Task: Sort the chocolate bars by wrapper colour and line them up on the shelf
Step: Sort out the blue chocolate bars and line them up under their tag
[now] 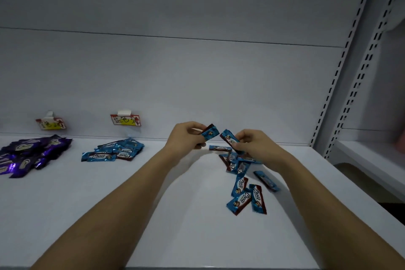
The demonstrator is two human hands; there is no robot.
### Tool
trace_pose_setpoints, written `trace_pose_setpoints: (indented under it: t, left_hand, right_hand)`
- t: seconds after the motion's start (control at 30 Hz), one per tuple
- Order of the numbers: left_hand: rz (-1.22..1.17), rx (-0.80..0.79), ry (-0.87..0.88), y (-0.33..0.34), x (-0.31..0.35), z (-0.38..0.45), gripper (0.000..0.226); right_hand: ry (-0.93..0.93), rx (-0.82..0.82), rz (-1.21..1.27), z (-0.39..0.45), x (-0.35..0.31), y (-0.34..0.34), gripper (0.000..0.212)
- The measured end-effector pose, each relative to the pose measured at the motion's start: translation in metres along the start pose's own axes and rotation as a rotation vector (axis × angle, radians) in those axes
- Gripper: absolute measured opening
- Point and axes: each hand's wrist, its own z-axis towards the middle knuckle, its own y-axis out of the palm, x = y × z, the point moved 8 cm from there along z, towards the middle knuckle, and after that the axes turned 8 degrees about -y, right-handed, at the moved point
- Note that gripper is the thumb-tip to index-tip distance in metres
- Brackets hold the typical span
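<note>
Evidently light and slippery, these small blue foil-wrapped chocolate bars (240, 182) lie loose on the white shelf (175, 215) below your right hand (252, 146); both it and your left hand (186, 136) pinch one each; grip mid-body, not the crimped ends.

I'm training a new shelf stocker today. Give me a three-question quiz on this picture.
1. True or false: each hand holds a blue bar.
2. Which pile lies farthest to the left on the shelf? A purple, B blue, C red.
3. Fill in: the loose, unsorted blue bars lie below the ____ hand.

Key:
1. True: the left hand and the right hand each grip one.
2. A: the purple pile; the sorted blue pile lies to its right.
3. Right: the loose blue bars.
</note>
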Motion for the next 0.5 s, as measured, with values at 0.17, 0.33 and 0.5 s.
trace_pose_setpoints:
  t: [0.17, 0.33, 0.5]
  left_hand:
    - [0.098, 0.063, -0.017, -0.078, -0.024, -0.023, 0.030]
    - [0.230, 0.163, -0.041, -0.171, -0.054, -0.045, 0.033]
    - [0.308, 0.249, -0.054, -0.245, -0.072, -0.062, 0.027]
  right_hand:
    - [0.010, -0.044, -0.078, 0.002, -0.022, 0.054, 0.006]
    - [0.011, -0.154, -0.113, 0.017, -0.055, 0.131, 0.018]
    - [-0.033, -0.226, -0.291, 0.039, -0.088, 0.203, 0.013]
